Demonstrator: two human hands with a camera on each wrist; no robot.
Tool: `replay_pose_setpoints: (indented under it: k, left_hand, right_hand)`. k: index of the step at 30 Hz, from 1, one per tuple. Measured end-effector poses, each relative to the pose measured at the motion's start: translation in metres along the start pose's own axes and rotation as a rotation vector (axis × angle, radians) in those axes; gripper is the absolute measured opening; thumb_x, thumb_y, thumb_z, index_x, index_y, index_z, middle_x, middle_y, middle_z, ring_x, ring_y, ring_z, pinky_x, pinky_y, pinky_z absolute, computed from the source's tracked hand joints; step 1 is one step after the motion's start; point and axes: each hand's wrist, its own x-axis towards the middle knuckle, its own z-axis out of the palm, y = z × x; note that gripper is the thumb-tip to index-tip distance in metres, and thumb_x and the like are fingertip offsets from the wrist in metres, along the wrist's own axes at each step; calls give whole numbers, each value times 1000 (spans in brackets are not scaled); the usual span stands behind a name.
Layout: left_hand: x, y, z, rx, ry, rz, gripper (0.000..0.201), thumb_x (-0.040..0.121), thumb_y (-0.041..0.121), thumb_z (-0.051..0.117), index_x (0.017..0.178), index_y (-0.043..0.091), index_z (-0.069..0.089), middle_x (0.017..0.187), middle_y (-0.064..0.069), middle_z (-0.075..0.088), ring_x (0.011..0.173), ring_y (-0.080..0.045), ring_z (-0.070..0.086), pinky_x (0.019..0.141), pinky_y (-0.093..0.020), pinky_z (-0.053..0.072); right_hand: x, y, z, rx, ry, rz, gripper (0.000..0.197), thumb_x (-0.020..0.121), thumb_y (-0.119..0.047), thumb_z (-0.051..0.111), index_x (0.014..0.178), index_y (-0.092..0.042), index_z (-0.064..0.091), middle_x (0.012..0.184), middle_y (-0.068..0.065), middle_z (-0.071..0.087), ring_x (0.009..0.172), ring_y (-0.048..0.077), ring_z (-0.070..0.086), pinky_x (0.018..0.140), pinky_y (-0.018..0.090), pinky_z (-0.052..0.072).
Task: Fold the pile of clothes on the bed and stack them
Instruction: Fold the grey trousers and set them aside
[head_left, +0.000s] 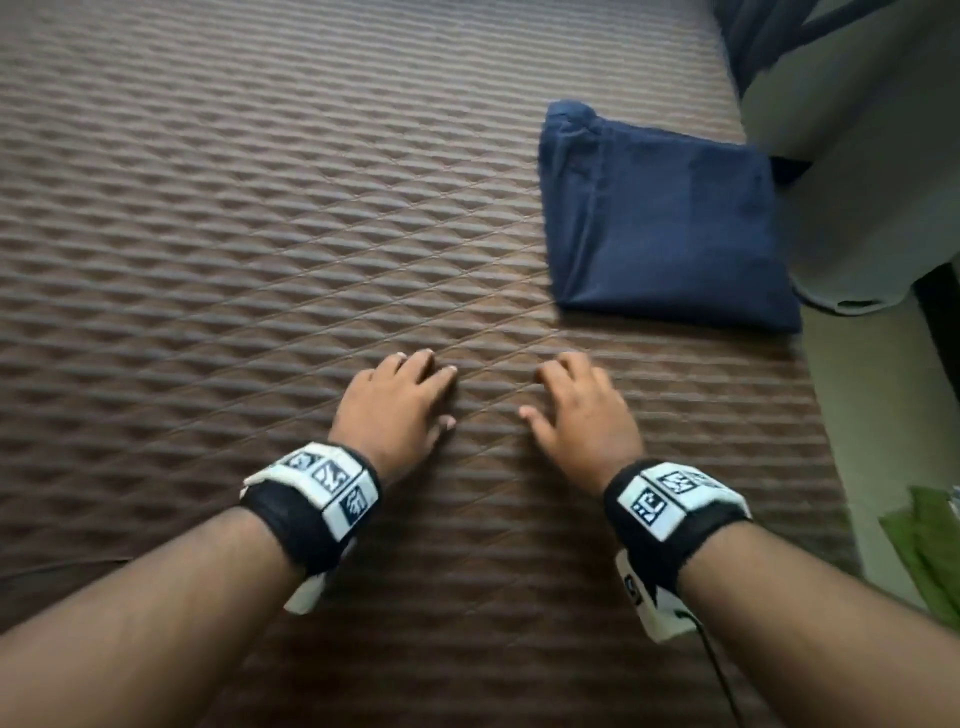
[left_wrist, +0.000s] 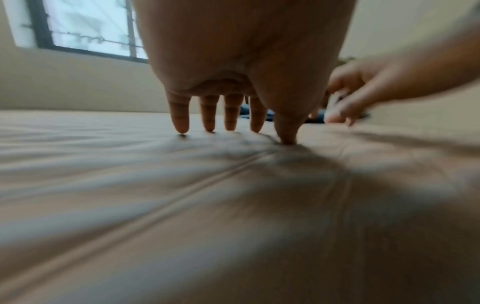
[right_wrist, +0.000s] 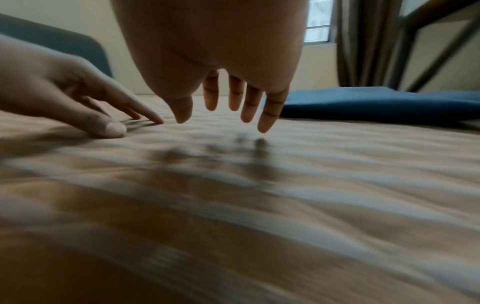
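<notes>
On the brown quilted bed (head_left: 208, 208), the left hand (head_left: 395, 405) sits palm down at the near middle, fingers spread and nearly straight, holding nothing. In the left wrist view its fingertips (left_wrist: 182, 125) and thumb touch the cover. Its wristband (head_left: 317, 499) carries white tiles with black block patterns, not readable as writing.

Just to its right, apart from it, the right hand (head_left: 587, 415) is also released, fingers loosely extended and grasping nothing. In the right wrist view its fingertips (right_wrist: 265, 123) hover a little above the cover, with their shadows below. Its wristband (head_left: 675, 499) bears similar black-and-white tiles; no legible words.

Farther away and to the right lies the folded navy garment (head_left: 665, 223), flat on the bed near its right edge, well apart from both hands. Its long axis runs near to far, tilted slightly leftward at the far end, where a bunched hem or waistband points away. No label or print shows on it.

Off the bed's right edge, a green cloth (head_left: 930, 551) lies at the near right.
</notes>
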Motion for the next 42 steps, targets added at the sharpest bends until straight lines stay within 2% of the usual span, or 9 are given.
replay_pose_setpoints:
  k: [3,6,16,19,22,28,32,36,42]
  left_hand:
    - [-74,-72,-5,106,-132,-44,70,97,60,37,157,36,10,167,2,6,152,-24,13,117,-44,23]
    - [-155,-164,-9,96,-186,-223,73,93,68,26,156,41,1,167,6,0,153,-23,11,117,-44,24]
    - [-412,-464,-22,-289,-230,-1014,104,74,76,63,148,58,-8,164,15,-14,152,-31,3,115,-59,27]
    - [-430,-499,-17,-415,-241,-952,113,70,68,74,149,57,-6,165,18,-8,150,-32,12,116,-52,29]
    - [-420,-510,-11,-454,-332,-936,117,70,64,77,149,57,-9,164,18,-7,149,-35,1,111,-65,29]
    - [-406,-522,-14,-630,-503,-929,116,76,54,78,149,54,-12,162,21,-16,147,-40,-20,101,-82,21]
    - [-406,-523,-5,-693,-477,-939,115,77,51,79,148,57,-10,161,22,-20,146,-37,-26,100,-84,13]
    - [-408,-518,-3,-698,-434,-959,113,78,49,79,149,57,-8,161,22,-19,146,-37,-27,101,-84,10]
    - [-413,-487,-5,-572,-255,-1069,101,87,50,68,150,55,-11,161,21,-20,149,-33,-19,102,-83,8]
  right_hand:
    - [1,-91,16,-17,-64,-131,48,94,-42,57,136,-21,46,141,4,39,124,25,43,102,42,44]
    - [4,-188,32,-40,-110,-241,47,94,-42,57,134,-20,47,141,5,39,125,27,43,99,42,44]
    - [26,-498,98,-56,-245,-539,48,93,-55,52,127,-21,53,136,3,42,123,28,43,99,45,44]
    - [40,-570,113,-129,-247,-634,46,91,-50,58,123,-18,54,135,5,44,121,31,45,96,44,45]
    - [54,-637,123,-158,-212,-726,44,89,-42,63,121,-13,55,133,11,45,119,36,47,95,45,43]
    - [75,-743,139,-233,-266,-987,70,88,-14,59,151,-27,32,160,4,22,129,38,44,98,49,47]
    - [78,-777,144,-484,-247,-1054,35,92,-15,52,125,-18,60,128,9,55,118,35,49,96,44,47]
    - [64,-768,139,-380,-179,-1012,28,90,-15,47,112,-9,63,116,14,62,112,37,49,95,44,43]
    - [32,-634,101,-318,-178,-1038,39,82,-39,35,81,-13,64,84,10,66,79,36,56,76,41,48]
